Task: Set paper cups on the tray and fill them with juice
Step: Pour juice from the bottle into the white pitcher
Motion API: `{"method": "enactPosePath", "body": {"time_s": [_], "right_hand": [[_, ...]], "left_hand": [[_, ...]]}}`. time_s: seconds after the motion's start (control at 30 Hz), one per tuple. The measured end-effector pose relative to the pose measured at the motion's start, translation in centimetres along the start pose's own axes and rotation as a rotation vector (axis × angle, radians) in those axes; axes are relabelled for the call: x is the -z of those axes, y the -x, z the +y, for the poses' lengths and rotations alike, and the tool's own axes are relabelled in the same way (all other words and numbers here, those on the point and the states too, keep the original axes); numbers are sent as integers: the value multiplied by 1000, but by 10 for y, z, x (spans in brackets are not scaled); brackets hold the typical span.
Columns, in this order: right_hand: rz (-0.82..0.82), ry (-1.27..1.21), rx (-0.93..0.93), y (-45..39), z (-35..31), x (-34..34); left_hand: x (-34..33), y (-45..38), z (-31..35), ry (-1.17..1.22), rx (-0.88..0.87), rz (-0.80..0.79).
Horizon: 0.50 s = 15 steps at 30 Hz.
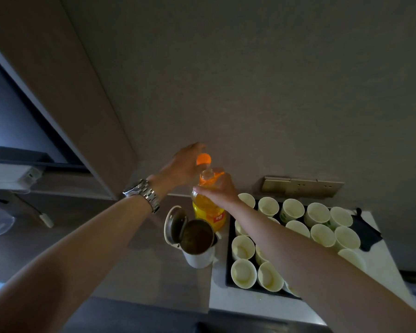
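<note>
A bottle of orange juice (208, 210) with a yellow label stands upright on the counter, left of a black tray (228, 263). My right hand (217, 192) grips the bottle at its shoulder. My left hand (181, 168), with a metal watch on the wrist, holds the orange cap (203, 159) just above and left of the bottle's open neck. Several white paper cups (318, 215) stand in rows on the tray; those near the front hold some pale juice.
A white electric kettle (197, 246) with its lid open stands just in front of the bottle. A wall socket plate (300, 186) sits behind the tray. A dark cloth (368, 234) lies at the tray's right. A cabinet edge rises at the left.
</note>
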State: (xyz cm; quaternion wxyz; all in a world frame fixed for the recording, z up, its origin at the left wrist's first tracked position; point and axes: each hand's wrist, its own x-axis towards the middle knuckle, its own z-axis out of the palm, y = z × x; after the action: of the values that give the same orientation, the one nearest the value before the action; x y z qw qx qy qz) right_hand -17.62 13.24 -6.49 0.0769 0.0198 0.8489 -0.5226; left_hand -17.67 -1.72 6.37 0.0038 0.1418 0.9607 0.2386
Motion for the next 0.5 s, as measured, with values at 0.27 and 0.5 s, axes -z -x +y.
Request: {"method": "enactPosePath", "body": {"time_s": [0.27,0.5], "right_hand": [[-9,18,53,7,-7,5],[18,64,66,-6,8,-6]], "left_hand": [[10,2,11,-100,-114,-173],[2,2,16,-282,-91,-163]]}}
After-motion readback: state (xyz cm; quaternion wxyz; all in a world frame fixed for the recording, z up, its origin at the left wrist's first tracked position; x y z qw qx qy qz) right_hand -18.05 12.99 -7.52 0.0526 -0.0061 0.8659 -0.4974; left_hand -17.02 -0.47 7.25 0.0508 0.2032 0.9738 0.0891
